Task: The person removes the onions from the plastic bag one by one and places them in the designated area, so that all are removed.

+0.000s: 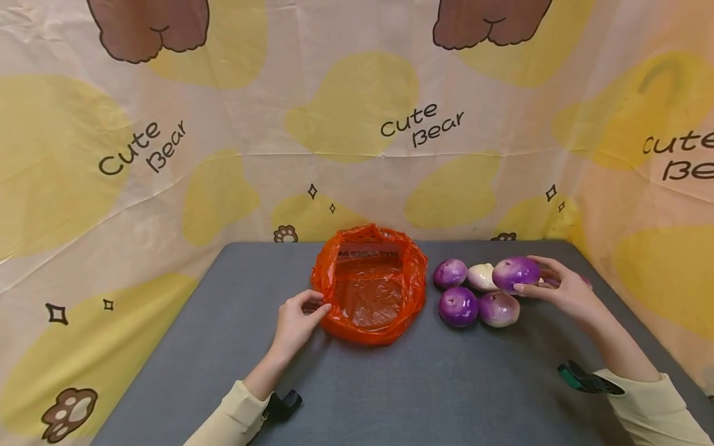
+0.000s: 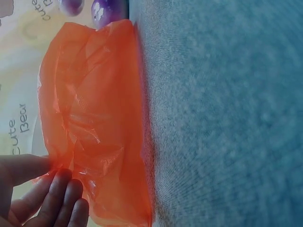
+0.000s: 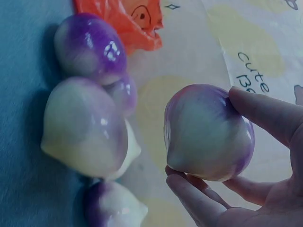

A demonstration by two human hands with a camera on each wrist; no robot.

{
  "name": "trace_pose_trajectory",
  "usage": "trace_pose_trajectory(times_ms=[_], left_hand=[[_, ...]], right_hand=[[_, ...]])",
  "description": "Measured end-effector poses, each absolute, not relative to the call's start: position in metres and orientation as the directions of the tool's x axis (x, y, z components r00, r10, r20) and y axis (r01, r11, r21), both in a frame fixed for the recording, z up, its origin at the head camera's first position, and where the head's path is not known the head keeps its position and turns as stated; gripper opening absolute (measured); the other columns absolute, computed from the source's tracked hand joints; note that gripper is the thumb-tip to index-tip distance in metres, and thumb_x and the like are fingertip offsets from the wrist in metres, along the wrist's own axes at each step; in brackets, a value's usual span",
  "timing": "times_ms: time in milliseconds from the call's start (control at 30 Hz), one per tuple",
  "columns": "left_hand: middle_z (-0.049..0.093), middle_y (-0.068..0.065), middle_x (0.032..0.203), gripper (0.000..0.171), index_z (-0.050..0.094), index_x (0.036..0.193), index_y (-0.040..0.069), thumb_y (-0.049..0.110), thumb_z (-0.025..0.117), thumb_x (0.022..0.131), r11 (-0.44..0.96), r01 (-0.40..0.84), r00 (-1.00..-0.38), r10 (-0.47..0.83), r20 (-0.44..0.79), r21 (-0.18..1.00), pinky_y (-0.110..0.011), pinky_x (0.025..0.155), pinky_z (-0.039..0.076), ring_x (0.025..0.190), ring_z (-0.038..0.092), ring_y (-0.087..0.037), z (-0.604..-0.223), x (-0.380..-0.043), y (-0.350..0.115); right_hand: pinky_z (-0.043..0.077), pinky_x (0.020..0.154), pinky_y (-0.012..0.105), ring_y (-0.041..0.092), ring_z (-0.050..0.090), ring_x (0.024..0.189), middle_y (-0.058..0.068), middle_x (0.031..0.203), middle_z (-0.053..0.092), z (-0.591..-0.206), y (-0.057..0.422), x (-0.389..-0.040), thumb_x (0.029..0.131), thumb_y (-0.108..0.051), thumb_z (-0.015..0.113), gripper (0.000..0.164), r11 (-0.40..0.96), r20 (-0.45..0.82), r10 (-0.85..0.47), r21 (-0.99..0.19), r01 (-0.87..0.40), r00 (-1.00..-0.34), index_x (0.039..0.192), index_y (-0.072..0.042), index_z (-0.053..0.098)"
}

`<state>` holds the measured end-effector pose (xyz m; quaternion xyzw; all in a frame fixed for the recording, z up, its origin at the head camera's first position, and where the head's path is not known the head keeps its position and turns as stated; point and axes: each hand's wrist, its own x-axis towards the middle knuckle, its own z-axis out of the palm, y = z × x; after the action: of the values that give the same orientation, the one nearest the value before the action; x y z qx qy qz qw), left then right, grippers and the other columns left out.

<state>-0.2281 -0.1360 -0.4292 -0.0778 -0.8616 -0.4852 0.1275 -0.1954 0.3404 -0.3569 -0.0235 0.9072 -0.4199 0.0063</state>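
Note:
An orange-red plastic bag (image 1: 362, 336) stands on the table with its wide mouth open and its rim rolled outward. My left hand (image 1: 295, 321) pinches the bag's left rim between thumb and fingers; the left wrist view shows the thin film (image 2: 104, 118) creased at the fingertips. To the right, my right hand (image 1: 570, 296) grips a glossy purple-and-white turnip (image 1: 515, 274), raised above the others. Its pale side and small pointed tip (image 3: 189, 142) face the right wrist camera, with the thumb on one side and fingers on the other.
Several more turnips (image 1: 458, 306) lie grouped right of the bag, one showing its white end (image 1: 482, 277). Others are partly hidden behind the right hand. The dark grey table (image 1: 390, 390) ends against a printed cloth backdrop (image 1: 357, 124) at the back and sides.

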Motion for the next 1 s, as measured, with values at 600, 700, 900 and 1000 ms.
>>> trace_pose_trajectory(times_ms=[600,700,900,1000], left_hand=[[0.071,-0.003,0.086,0.015,0.070,0.092,0.011,0.017,0.076,0.080,0.514,0.276,-0.948,0.004,0.319,0.812,-0.026,0.073,0.056,0.077,0.065,-0.014,-0.429,-0.227,-0.137],[0.071,-0.003,0.086,0.015,0.070,0.093,0.011,0.017,0.076,0.080,0.514,0.275,-0.948,0.003,0.319,0.813,-0.026,0.073,0.056,0.077,0.065,-0.014,-0.428,-0.227,-0.137],[0.071,-0.003,0.085,0.016,0.070,0.092,0.010,0.017,0.076,0.080,0.517,0.284,-0.945,0.006,0.328,0.807,-0.025,0.072,0.056,0.076,0.065,-0.014,-0.429,-0.227,-0.137],[0.071,-0.003,0.085,0.016,0.070,0.092,0.010,0.017,0.077,0.080,0.516,0.287,-0.943,0.005,0.332,0.807,-0.025,0.072,0.056,0.076,0.066,-0.014,-0.429,-0.228,-0.137]], right_hand=[[0.040,0.089,0.068,0.053,0.035,0.121,0.037,0.140,0.032,-0.384,0.384,-0.179,0.091,-0.031,0.062,0.074,0.656,-0.013,-0.027,-0.755,-0.008,-1.000,0.145,0.001,0.023],[0.039,0.089,0.069,0.053,0.034,0.122,0.038,0.140,0.031,-0.391,0.390,-0.176,0.091,-0.030,0.062,0.075,0.645,-0.025,-0.022,-0.764,0.005,-0.999,0.146,0.002,0.022],[0.040,0.087,0.067,0.056,0.033,0.121,0.043,0.138,0.028,-0.402,0.397,-0.173,0.090,-0.032,0.063,0.079,0.660,-0.068,-0.025,-0.750,0.035,-0.997,0.145,0.004,0.020],[0.045,0.085,0.058,0.055,0.034,0.120,0.042,0.137,0.029,-0.407,0.399,-0.172,0.089,-0.031,0.064,0.078,0.661,-0.075,-0.030,-0.749,0.037,-0.997,0.144,0.004,0.021]])
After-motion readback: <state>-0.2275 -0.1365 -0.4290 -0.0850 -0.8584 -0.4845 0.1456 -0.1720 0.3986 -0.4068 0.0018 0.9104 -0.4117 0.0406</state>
